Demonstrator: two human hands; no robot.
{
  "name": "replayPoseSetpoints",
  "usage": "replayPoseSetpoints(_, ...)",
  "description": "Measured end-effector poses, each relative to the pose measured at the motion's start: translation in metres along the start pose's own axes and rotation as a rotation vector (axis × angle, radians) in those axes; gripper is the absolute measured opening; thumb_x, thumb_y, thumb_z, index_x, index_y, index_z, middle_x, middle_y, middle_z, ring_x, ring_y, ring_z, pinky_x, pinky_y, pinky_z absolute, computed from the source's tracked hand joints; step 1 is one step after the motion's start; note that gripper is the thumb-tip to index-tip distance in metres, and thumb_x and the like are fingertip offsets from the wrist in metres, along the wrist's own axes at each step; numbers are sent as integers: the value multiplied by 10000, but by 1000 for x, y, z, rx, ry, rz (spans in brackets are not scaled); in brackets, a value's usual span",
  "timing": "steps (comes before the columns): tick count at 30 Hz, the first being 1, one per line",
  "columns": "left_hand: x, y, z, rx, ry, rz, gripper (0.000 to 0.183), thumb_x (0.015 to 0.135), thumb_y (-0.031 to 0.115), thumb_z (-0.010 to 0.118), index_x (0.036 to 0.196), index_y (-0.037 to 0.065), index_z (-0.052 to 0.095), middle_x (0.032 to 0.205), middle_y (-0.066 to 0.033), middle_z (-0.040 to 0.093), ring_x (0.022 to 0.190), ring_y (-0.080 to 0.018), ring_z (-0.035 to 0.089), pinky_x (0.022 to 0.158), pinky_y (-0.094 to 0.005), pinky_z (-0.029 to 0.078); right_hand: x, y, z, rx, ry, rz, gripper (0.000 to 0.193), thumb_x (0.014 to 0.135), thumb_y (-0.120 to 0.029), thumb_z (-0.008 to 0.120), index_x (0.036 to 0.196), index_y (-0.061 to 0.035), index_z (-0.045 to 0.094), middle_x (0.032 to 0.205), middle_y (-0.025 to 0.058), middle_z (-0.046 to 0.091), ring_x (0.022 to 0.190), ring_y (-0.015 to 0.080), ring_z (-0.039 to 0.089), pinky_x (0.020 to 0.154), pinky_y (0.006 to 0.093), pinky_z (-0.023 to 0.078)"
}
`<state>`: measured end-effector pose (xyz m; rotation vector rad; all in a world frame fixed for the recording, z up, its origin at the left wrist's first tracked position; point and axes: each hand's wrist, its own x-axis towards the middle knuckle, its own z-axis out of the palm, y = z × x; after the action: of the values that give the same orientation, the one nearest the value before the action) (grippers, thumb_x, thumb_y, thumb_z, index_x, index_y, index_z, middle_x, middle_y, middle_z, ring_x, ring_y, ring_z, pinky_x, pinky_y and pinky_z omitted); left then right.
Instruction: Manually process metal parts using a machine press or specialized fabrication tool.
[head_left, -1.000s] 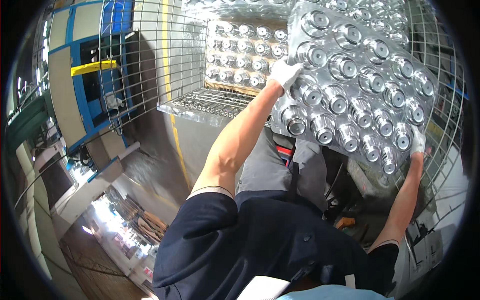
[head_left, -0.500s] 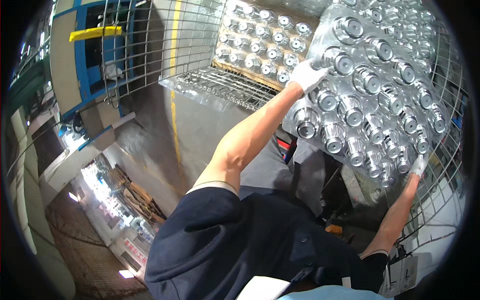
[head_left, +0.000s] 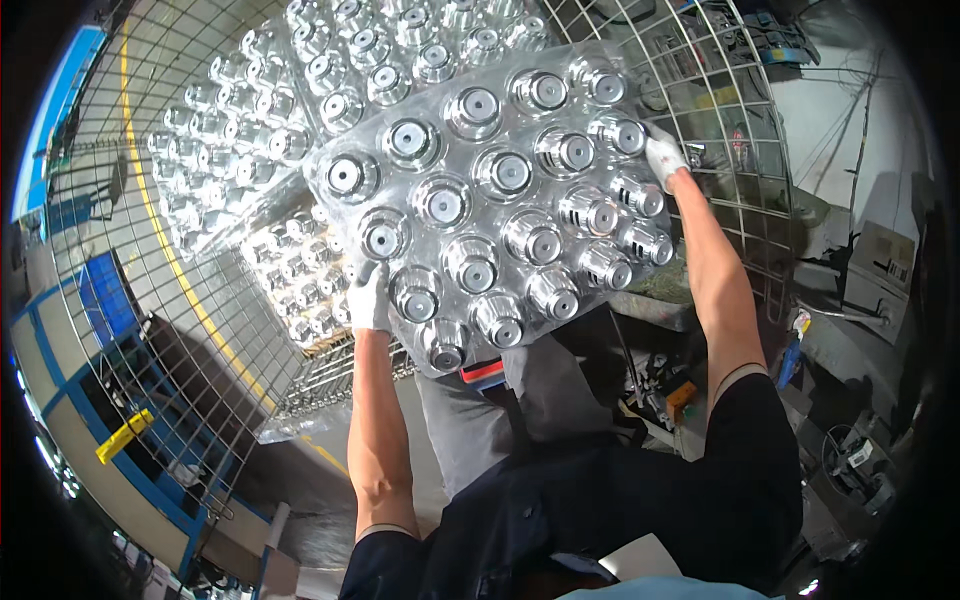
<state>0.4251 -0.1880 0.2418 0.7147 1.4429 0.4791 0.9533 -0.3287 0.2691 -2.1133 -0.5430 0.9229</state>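
Now leaves more filled trays (head_left: pixel 240 218) beyond and left of the fingers of the left hand (head_left: pixel 368 303), with a brown-based layer of cups (head_left: pixel 300 280) just left of them. Closes those fingers on the near-left edge of a clear tray (head_left: pixel 395 188) of silvery cups (head_left: pixel 503 173), held between both hands. Clasps its right edge with the right hand (head_left: pixel 663 155), higher in view than the left, unlike a moment ago; apparently shares the weight across opposite sides.

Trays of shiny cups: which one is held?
The front tray, gripped at its left edge by the left hand and its right edge by the right hand; the other trays sit behind it, gripped by neither.
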Motion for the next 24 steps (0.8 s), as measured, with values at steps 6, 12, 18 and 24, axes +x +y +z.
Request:
replayPoseSetpoints(6, -7, 9, -17, 56, 88, -16, 344, 856, 187, 618, 1155, 18, 598, 1018, -30, 631, 876, -99, 544, 767, -231, 419, 2, -24, 38, 80, -58, 133, 399, 869, -293, 557, 1156, -16, 580, 1074, 89, 625, 987, 176, 552, 875, 298, 414)
replayPoseSetpoints(12, -20, 17, 0, 311, 31, 40, 643, 870, 338, 597, 1361, 5, 350, 1333, -115, 446, 1169, -216, 445, 959, -311, 360, 0, 2, -4, -306, 166, -85, 461, 859, -169, 545, 1277, 10, 467, 1235, 165, 551, 1126, 244, 528, 938, 309, 401)
replayPoseSetpoints(18, -23, -23, -36, 133, 141, 29, 617, 919, 365, 496, 1410, 58, 284, 1390, -115, 388, 1227, -211, 433, 983, -331, 371, -36, -13, 7, -281, 176, -112, 462, 855, -200, 567, 1265, -3, 485, 1258, 170, 537, 1160, 237, 521, 976, 300, 390)
replayPoseSetpoints(24, -59, -27, -55, 498, 225, 212, 483, 937, 319, 426, 1282, -17, 451, 1261, -214, 505, 1174, -300, 474, 997, -350, 343, -96, -28, -12, -483, 352, -235, 358, 893, -204, 561, 1200, -19, 550, 1165, 99, 608, 1096, 198, 545, 955, 296, 389)
